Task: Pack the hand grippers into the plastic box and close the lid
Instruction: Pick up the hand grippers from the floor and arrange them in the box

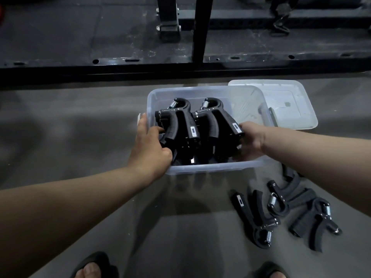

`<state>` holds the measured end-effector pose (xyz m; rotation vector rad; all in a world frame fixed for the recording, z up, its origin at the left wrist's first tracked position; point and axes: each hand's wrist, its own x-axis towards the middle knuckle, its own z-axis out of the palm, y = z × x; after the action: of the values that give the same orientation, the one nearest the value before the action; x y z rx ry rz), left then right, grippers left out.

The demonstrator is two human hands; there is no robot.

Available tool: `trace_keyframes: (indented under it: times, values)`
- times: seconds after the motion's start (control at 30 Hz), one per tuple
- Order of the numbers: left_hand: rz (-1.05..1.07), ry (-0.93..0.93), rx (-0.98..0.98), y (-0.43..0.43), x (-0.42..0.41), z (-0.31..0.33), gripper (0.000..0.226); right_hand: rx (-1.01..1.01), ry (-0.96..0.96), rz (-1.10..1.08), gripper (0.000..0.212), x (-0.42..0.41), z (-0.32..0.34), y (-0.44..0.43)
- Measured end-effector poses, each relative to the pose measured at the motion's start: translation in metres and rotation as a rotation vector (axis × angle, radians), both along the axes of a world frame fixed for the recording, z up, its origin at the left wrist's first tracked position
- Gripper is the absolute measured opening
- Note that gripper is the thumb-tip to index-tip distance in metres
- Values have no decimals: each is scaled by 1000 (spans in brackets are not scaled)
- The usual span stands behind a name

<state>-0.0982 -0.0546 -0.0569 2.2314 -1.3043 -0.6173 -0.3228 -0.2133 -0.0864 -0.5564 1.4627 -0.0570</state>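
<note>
Packing in full swing: left hand (pixel 149 145) curls round the left stack of hand grippers (pixel 210 125) inside the plastic box (pixel 210 167). Right hand (pixel 250 137) sits against the right stack, fingers hidden, grip unclear. Loose grippers (pixel 259 219) lie on the floor (pixel 80 127) at five o'clock of the box, lid (pixel 291 105) at two o'clock. Next, I reckon: let go, fetch those.

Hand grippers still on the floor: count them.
3: leftmost one, middle one, rightmost one. A dark piece by the right forearm may be a fourth.
</note>
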Motion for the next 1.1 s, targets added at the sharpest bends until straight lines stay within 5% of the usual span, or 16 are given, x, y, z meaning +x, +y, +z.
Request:
trace_keyframes:
  times: [0.47,0.67,0.73,0.9,1.0,1.1]
  values:
    - [34,3,-1,0,-3,0,55,-44,-270,262,39,17,-1,-2]
    - [50,61,-60,-2,-1,1,50,-164,-23,163,62,11,8,-11]
    - [40,76,-106,-2,0,1,50,-250,-11,44,62,-1,13,-17]
    - [54,155,-128,-1,-1,5,69,-686,-77,134,7,-36,56,9]
    - [54,206,-127,2,-3,12,84,-1088,275,285,20,-62,58,26]
    - [23,181,-87,4,-3,15,85,-1256,437,345,18,-82,55,37]
